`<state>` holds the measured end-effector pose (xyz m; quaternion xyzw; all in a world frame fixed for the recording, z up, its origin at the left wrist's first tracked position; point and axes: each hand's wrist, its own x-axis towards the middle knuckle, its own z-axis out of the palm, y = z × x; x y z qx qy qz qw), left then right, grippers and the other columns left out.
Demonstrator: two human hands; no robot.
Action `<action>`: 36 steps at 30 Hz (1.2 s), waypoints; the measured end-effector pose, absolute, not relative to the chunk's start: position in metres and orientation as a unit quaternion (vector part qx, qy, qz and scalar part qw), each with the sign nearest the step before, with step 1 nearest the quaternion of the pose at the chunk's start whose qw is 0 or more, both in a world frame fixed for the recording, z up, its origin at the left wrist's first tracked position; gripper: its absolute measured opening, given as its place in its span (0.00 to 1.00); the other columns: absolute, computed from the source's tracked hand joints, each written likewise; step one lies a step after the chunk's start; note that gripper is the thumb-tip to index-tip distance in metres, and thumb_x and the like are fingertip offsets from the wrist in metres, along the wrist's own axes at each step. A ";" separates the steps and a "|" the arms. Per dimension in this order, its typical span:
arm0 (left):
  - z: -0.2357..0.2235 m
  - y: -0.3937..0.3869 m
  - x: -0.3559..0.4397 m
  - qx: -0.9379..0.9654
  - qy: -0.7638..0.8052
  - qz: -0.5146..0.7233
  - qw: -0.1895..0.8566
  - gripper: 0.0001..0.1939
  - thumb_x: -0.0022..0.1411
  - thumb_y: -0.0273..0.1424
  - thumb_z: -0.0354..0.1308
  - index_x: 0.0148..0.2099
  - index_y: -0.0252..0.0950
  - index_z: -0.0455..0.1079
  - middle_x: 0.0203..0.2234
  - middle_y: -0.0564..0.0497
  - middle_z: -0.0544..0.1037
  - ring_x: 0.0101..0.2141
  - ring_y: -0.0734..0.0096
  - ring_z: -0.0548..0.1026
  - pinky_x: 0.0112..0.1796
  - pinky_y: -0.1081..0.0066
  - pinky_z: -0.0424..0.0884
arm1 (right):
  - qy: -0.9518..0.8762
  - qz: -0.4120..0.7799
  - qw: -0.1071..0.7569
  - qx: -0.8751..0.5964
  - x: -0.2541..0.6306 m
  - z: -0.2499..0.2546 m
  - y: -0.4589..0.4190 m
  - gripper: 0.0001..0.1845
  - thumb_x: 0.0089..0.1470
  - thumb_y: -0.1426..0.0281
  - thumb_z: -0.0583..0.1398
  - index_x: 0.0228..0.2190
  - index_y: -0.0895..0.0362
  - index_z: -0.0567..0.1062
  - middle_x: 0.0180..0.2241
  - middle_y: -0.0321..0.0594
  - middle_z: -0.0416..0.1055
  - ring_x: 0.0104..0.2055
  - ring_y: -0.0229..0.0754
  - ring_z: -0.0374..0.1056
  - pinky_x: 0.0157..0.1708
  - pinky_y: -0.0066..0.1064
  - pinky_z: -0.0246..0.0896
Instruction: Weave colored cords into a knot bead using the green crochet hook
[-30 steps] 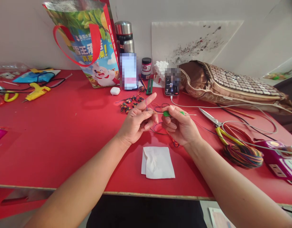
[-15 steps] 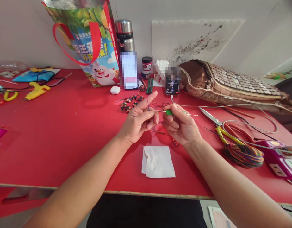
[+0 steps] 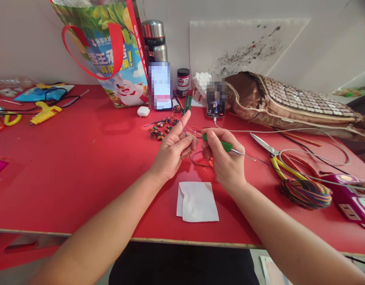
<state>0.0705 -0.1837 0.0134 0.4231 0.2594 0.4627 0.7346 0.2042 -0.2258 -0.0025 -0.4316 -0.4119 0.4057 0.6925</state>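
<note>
Head cam: R hand [image 3: 229, 160] fingers pinch grn-handled tool [image 3: 226, 146]; L hand [image 3: 171, 153] fingers pinch thread [image 3: 184, 130].

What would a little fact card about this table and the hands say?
Left hand: pinching thin thread
Right hand: holding a green-handled tool
Table: red
Near middle: folded white paper
Left side: yellow glue gun
Right side: scissors, multicoloured yarn
Back: colourful bag, metal flask, two phones

Green-handled hook [image 3: 226, 146] slants near looped thread [image 3: 201, 164].
</note>
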 end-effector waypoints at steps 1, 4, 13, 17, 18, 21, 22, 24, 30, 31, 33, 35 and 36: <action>0.013 -0.184 0.071 0.408 0.259 0.463 0.743 0.43 0.66 0.22 0.59 0.79 0.42 0.52 0.21 0.57 0.73 0.20 0.78 0.57 0.22 0.77 0.56 | -0.418 0.382 0.696 -0.442 0.201 -0.003 -0.227 0.11 0.61 0.58 0.69 0.36 0.52 0.82 0.25 0.33 0.71 0.21 0.33 0.62 0.21 0.30 0.58; 0.011 -0.183 0.072 0.368 0.244 0.459 0.771 0.43 0.67 0.21 0.57 0.79 0.43 0.51 0.21 0.58 0.72 0.19 0.79 0.56 0.21 0.80 0.56 | -0.424 0.353 0.698 -0.456 0.194 -0.004 -0.231 0.10 0.63 0.58 0.67 0.39 0.51 0.82 0.26 0.33 0.72 0.22 0.34 0.64 0.23 0.31 0.62; 0.012 -0.182 0.066 0.377 0.236 0.455 0.772 0.44 0.66 0.22 0.59 0.79 0.43 0.51 0.22 0.58 0.72 0.18 0.80 0.56 0.22 0.80 0.56 | -0.455 0.365 0.707 -0.400 0.205 -0.014 -0.223 0.12 0.65 0.59 0.66 0.40 0.54 0.84 0.26 0.33 0.72 0.22 0.32 0.64 0.21 0.28 0.61; 0.014 -0.184 0.069 0.404 0.253 0.456 0.752 0.46 0.67 0.21 0.58 0.81 0.42 0.45 0.21 0.58 0.73 0.19 0.79 0.56 0.21 0.80 0.54 | -0.465 0.332 0.691 -0.442 0.206 -0.011 -0.224 0.13 0.64 0.59 0.66 0.37 0.56 0.83 0.23 0.32 0.70 0.20 0.31 0.61 0.19 0.26 0.58; 0.015 -0.184 0.070 0.406 0.256 0.453 0.751 0.46 0.67 0.21 0.58 0.81 0.41 0.44 0.21 0.58 0.72 0.19 0.79 0.56 0.21 0.79 0.54 | -0.473 0.316 0.689 -0.450 0.204 -0.011 -0.224 0.13 0.64 0.59 0.66 0.37 0.56 0.83 0.23 0.32 0.70 0.20 0.31 0.62 0.19 0.26 0.59; 0.016 -0.186 0.072 0.401 0.254 0.452 0.755 0.45 0.67 0.20 0.57 0.81 0.41 0.46 0.21 0.57 0.73 0.19 0.79 0.57 0.22 0.79 0.56 | -0.490 0.268 0.696 -0.452 0.198 -0.012 -0.227 0.12 0.67 0.61 0.64 0.41 0.55 0.82 0.26 0.32 0.72 0.22 0.31 0.64 0.21 0.27 0.62; 0.016 -0.186 0.071 0.396 0.250 0.454 0.758 0.45 0.67 0.21 0.58 0.81 0.41 0.46 0.22 0.57 0.73 0.19 0.79 0.57 0.22 0.80 0.56 | -0.495 0.256 0.699 -0.448 0.197 -0.012 -0.228 0.11 0.67 0.61 0.63 0.42 0.55 0.82 0.26 0.33 0.73 0.22 0.31 0.64 0.22 0.27 0.63; 0.015 -0.185 0.070 0.384 0.243 0.457 0.765 0.44 0.67 0.22 0.59 0.80 0.42 0.47 0.22 0.58 0.73 0.19 0.79 0.58 0.22 0.80 0.57 | -0.510 0.248 0.700 -0.434 0.196 -0.012 -0.229 0.10 0.68 0.62 0.62 0.43 0.54 0.81 0.28 0.33 0.74 0.23 0.32 0.65 0.23 0.27 0.65; 0.012 -0.184 0.068 0.378 0.228 0.450 0.776 0.45 0.66 0.21 0.60 0.80 0.43 0.48 0.22 0.57 0.74 0.19 0.79 0.57 0.21 0.80 0.56 | -0.533 0.266 0.677 -0.432 0.205 -0.012 -0.225 0.11 0.68 0.62 0.63 0.40 0.56 0.81 0.25 0.32 0.71 0.22 0.31 0.64 0.21 0.26 0.62; 0.012 -0.184 0.069 0.379 0.230 0.448 0.776 0.45 0.66 0.20 0.59 0.80 0.42 0.48 0.21 0.57 0.73 0.19 0.79 0.57 0.21 0.80 0.56 | -0.529 0.259 0.678 -0.440 0.204 -0.013 -0.225 0.11 0.68 0.62 0.63 0.40 0.56 0.81 0.25 0.32 0.71 0.22 0.31 0.64 0.21 0.26 0.62; 0.011 -0.185 0.070 0.374 0.231 0.445 0.780 0.44 0.67 0.20 0.58 0.80 0.42 0.49 0.22 0.57 0.73 0.19 0.80 0.56 0.21 0.81 0.56 | -0.523 0.239 0.687 -0.446 0.201 -0.015 -0.224 0.11 0.68 0.61 0.62 0.40 0.56 0.80 0.25 0.32 0.72 0.22 0.32 0.64 0.21 0.26 0.63; 0.010 -0.185 0.071 0.361 0.226 0.444 0.788 0.43 0.67 0.21 0.57 0.80 0.43 0.50 0.22 0.57 0.72 0.19 0.80 0.55 0.21 0.81 0.56 | -0.525 0.225 0.692 -0.442 0.197 -0.017 -0.225 0.11 0.69 0.61 0.61 0.42 0.55 0.80 0.27 0.34 0.74 0.23 0.32 0.65 0.23 0.27 0.65; 0.010 -0.185 0.071 0.355 0.223 0.445 0.791 0.42 0.67 0.21 0.57 0.79 0.43 0.51 0.22 0.58 0.72 0.19 0.80 0.55 0.22 0.82 0.57 | -0.529 0.223 0.691 -0.439 0.196 -0.017 -0.225 0.11 0.70 0.61 0.61 0.43 0.54 0.80 0.29 0.34 0.75 0.23 0.33 0.65 0.24 0.28 0.66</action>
